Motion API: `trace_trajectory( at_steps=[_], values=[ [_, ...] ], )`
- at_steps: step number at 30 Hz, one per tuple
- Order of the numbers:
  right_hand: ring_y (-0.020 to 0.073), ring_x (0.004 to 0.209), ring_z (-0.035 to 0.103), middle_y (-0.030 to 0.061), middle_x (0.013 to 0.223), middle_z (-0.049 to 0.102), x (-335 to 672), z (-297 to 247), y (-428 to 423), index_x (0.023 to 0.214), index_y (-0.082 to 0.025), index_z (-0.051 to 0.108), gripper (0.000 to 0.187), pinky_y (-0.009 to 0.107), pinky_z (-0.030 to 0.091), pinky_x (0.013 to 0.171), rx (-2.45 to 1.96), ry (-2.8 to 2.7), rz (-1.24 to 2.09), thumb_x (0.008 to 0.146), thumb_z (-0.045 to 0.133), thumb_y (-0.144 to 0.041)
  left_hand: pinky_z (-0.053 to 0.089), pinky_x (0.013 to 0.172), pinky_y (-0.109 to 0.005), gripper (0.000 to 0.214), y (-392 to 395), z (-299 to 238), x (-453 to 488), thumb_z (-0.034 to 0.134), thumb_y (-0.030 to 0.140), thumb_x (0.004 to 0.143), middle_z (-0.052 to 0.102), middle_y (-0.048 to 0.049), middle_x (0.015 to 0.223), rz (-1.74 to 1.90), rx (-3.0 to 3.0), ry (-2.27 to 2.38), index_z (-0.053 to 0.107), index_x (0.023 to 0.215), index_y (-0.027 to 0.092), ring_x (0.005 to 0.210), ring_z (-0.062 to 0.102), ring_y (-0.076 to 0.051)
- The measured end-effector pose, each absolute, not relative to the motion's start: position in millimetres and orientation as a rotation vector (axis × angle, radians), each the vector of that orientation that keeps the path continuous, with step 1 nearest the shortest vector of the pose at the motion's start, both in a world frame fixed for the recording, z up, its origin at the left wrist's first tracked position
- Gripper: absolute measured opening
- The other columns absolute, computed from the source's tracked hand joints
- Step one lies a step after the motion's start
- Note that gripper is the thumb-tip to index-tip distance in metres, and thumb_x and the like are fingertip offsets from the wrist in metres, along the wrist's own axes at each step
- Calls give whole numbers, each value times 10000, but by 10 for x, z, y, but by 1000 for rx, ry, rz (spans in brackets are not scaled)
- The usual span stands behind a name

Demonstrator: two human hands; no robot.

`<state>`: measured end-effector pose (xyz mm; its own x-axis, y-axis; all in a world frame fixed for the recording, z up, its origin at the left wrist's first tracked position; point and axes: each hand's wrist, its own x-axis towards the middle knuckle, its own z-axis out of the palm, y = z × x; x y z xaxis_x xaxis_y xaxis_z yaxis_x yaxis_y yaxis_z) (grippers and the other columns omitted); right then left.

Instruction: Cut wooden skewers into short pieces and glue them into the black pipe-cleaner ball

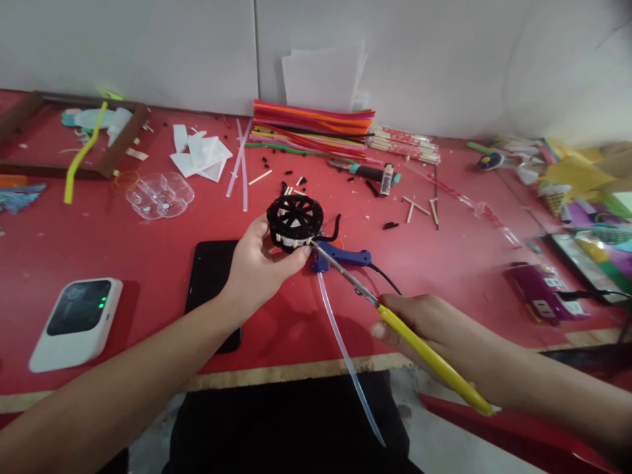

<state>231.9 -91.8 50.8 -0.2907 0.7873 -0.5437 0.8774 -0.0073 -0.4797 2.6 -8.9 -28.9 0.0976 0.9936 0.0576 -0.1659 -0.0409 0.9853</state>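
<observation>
Left hand (254, 268) stretched forward, clasping round black frame (295, 218), right hand (439, 322) angled inward, gripping yellow-handled tool (405, 332)

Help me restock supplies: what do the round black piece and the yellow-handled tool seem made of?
Round black piece: probably matte pipe cleaner, given its fuzzy-looking edges; its straight, cream sticks look wooden. Yellow-handled tool: seemingly metal in front, grey with a dull shine; smooth yellow grip, plastic or rubber.

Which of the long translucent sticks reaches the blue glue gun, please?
The curved stick running past the table's front edge from the glue gun; the other two lie crossed near white paper.
</observation>
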Motion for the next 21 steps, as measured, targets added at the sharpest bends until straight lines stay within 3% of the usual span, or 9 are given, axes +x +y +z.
trace_trajectory(
  at_steps=[8,13,17,21],
  values=[
    [106,529,368,-36,596,454,2320,453,-888,673,-211,463,545,256,312,479,1877,2022,-1205,867,472,-720,561,898,-372,345,-79,-274,40,803,190,701,728,-44,1028,1240,1133,963,644,1007,201,962,687,-199],
    [109,521,355,-38,592,388,2423,486,-845,649,-227,408,596,260,308,469,2001,2145,-1165,862,365,-783,492,1042,-390,350,-22,-327,28,802,167,713,734,-28,1101,1252,994,829,675,1035,218,1072,675,-188],
    [134,481,358,-28,522,386,2701,419,-676,631,-250,379,610,287,276,477,2222,2085,-634,794,407,-836,494,1050,-405,336,-14,-312,31,797,196,729,727,-36,1168,1168,911,808,688,1045,230,1145,660,-209],
    [157,459,381,11,546,460,3069,184,-463,689,-256,430,546,309,264,497,2208,1938,-150,815,436,-788,568,935,-337,293,-17,-261,42,815,191,683,743,-14,1067,1114,785,769,688,944,234,1068,691,-191]
  ],
)
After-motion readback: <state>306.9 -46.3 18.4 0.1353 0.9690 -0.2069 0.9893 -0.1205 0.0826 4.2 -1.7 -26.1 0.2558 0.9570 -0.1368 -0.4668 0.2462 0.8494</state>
